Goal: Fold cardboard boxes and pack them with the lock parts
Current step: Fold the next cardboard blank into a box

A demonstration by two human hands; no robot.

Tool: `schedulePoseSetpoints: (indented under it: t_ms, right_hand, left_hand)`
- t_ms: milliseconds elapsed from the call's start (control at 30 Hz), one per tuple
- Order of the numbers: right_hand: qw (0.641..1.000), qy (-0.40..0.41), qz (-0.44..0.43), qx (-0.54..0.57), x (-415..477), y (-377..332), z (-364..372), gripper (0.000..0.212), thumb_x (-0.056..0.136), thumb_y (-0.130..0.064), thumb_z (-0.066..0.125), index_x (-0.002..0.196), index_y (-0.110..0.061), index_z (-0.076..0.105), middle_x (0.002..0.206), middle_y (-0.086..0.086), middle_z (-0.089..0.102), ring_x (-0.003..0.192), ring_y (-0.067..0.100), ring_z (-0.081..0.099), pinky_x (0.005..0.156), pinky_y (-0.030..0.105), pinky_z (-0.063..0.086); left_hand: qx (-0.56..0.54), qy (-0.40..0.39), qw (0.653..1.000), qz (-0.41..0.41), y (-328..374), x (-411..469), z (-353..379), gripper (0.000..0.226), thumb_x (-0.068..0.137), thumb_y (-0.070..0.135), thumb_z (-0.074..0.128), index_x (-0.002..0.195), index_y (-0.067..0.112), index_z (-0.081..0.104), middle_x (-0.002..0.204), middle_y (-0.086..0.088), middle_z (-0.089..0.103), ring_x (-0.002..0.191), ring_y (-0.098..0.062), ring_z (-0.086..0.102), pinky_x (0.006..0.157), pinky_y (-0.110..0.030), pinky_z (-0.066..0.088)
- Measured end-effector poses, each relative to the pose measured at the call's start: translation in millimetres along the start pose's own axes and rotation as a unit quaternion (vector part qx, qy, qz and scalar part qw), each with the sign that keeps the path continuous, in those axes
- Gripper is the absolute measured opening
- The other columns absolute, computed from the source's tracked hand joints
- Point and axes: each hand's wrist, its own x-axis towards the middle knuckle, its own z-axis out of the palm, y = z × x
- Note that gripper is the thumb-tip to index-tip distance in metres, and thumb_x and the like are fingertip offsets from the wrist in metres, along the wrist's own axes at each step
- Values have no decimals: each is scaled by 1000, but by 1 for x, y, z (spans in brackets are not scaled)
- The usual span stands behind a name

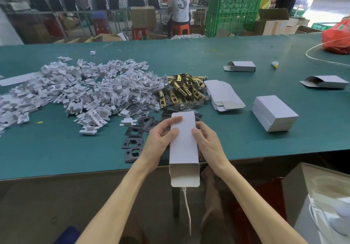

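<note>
Green matting covers the worktop [246,139], with a busy packing floor behind it. Both your grips are closed on one white box [183,145]. The left grip [161,139] pinches its left edge with the thumb on the top face, and the right grip [208,143] clasps the right edge. The box lies lengthways between them. Its near end is open and hangs past the worktop's front edge, with the tuck flap pointing at you.

As I judge it, you are squaring up the tube. Press the long edges evenly so the walls stand at right angles, then fold the small side flaps in before the tuck flap. Close one end only (I cannot tell whether the far end is shut) so the parts can go in.

The count:
- **Boxes:** one is in your grips, two closed boxes [274,113] are stacked right of the right grip, and two more with loose flaps lie beyond those, the nearer [240,66] and the farther [325,81].
- **Flat blanks:** one stack [223,94] sits beyond the right grip.
- **Brass latches:** they form one heap [181,90] just beyond both grips, too tangled to count.
- **Dark strike plates:** at least four [134,139] show beside the left grip.
- **White inserts and bagged screws:** the inserts [75,88] and screws [136,92], left of the left grip, are too many to count.
</note>
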Motion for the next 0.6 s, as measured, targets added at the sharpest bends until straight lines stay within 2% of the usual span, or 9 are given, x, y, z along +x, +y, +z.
schedulePoseSetpoints:
  t_ms: [200, 267, 367, 433, 500, 600]
  right_hand:
    - [1000, 2, -9, 2, 0, -1, -2, 12, 106, -33, 50, 112, -39, 59, 100, -18, 69, 90, 13, 71, 67, 23, 57]
    - [1000, 6, -5, 25, 0, -2, -2, 13, 105, -31, 52, 117, -35, 55, 100, -6, 71, 86, 18, 72, 65, 29, 59]
    - [998, 11, -12, 53, -2, -6, -3, 32, 105, -25, 54, 134, -36, 45, 99, 21, 69, 86, 37, 70, 71, 48, 59]
    - [999, 5, -26, 47, -3, -7, -3, 41, 106, -24, 52, 140, -43, 42, 93, 23, 67, 81, 39, 69, 70, 51, 58]
    - [999, 0, -35, 36, -3, -7, -3, 39, 106, -25, 51, 139, -45, 45, 90, 24, 65, 77, 37, 68, 70, 51, 57]
    - [999, 9, -33, 27, -1, -3, -4, 33, 105, -27, 54, 134, -42, 50, 92, 20, 66, 82, 38, 70, 70, 53, 57]
  left_hand:
    - [-41, 1, 999, -9, -1, 2, -1, 35, 92, 23, 73, 126, 27, 74, 132, -7, 71, 117, -29, 69, 94, -44, 60]
    - [-48, 3, 999, -8, -1, 2, -1, 35, 91, 21, 74, 125, 27, 74, 131, -7, 71, 116, -28, 70, 92, -40, 61]
    - [-64, 6, 998, -8, 0, 2, -1, 35, 90, 18, 75, 125, 25, 75, 131, -7, 72, 116, -27, 70, 91, -38, 61]
    - [-68, 7, 998, -9, 0, 2, -2, 35, 92, 15, 76, 125, 24, 75, 131, -8, 71, 118, -27, 69, 92, -38, 61]
    - [-74, 8, 997, -10, 0, 2, -2, 35, 93, 12, 75, 127, 23, 74, 131, -8, 71, 117, -27, 69, 91, -38, 61]
    - [-84, 7, 996, -16, 1, 2, -2, 41, 91, 14, 75, 131, 18, 71, 128, -10, 73, 111, -26, 71, 90, -38, 62]
